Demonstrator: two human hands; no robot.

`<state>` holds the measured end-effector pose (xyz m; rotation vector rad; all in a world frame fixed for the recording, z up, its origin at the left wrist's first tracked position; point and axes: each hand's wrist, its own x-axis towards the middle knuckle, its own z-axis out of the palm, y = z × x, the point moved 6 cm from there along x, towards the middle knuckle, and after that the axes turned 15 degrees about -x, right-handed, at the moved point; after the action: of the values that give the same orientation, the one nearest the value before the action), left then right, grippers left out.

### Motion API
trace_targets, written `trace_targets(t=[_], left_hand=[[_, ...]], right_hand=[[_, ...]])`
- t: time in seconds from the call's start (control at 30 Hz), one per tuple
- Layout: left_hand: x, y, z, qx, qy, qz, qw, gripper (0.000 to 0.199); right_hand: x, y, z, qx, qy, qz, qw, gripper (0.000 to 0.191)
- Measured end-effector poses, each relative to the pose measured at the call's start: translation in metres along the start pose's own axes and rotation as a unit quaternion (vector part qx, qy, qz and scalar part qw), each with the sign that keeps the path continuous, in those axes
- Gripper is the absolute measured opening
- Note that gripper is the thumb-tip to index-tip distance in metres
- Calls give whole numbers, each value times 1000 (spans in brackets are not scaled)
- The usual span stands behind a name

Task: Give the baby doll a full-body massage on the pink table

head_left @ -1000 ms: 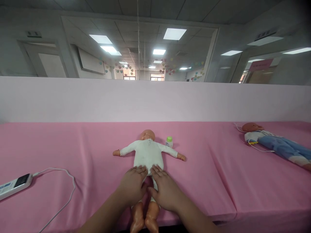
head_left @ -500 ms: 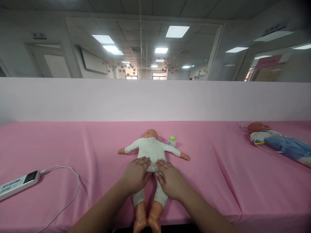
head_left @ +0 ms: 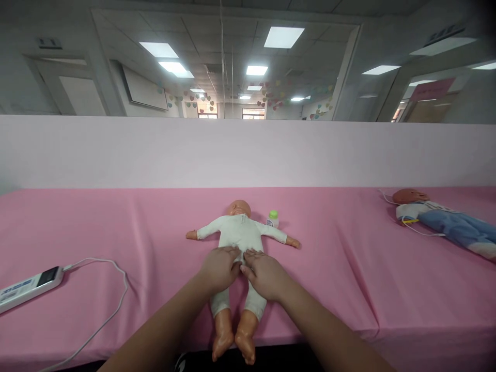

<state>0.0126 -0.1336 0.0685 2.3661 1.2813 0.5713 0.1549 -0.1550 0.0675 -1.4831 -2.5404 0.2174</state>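
Note:
A baby doll (head_left: 241, 231) with a white cloth body lies on the pink sheet, its head away from me and its arms spread out. It seems to be face down, as no face shows. My left hand (head_left: 220, 267) lies flat across the left side of its lower back, fingers stretched out. On the right side my right hand (head_left: 264, 273) rests the same way, also open, with the thumbs close to each other. The doll's hips are partly hidden under both hands. A small clear bottle with a green cap (head_left: 273, 219) stands just beyond the doll's right-hand arm.
At the right lies another doll in blue clothes (head_left: 451, 219) with a thin white tube. On the left is a white device with a dark screen (head_left: 31, 289), its cable (head_left: 124, 289) curving toward me. A low white wall (head_left: 248, 154) borders the pink-covered table (head_left: 116, 217) at the back.
Both my hands have slid slightly inward over the doll's lower back and are closer together. The whole view has shifted a little, so things appear higher.

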Motion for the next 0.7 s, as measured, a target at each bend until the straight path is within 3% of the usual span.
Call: trace_targets(t=[0.13, 0.43, 0.6, 0.7], left_hand=[[8, 3, -5, 39, 32, 17, 999, 54], [14, -10, 15, -4, -20, 12, 1000, 53], [18, -5, -5, 1, -19, -20, 1000, 48], [25, 0, -18, 27, 8, -3, 1000, 48]], right_hand=[[5, 9, -7, 4, 8, 15, 1000, 77], [14, 12, 9, 22, -25, 8, 999, 82], [16, 18, 0, 39, -14, 7, 999, 77], [20, 25, -4, 47, 2, 23, 999, 83]])
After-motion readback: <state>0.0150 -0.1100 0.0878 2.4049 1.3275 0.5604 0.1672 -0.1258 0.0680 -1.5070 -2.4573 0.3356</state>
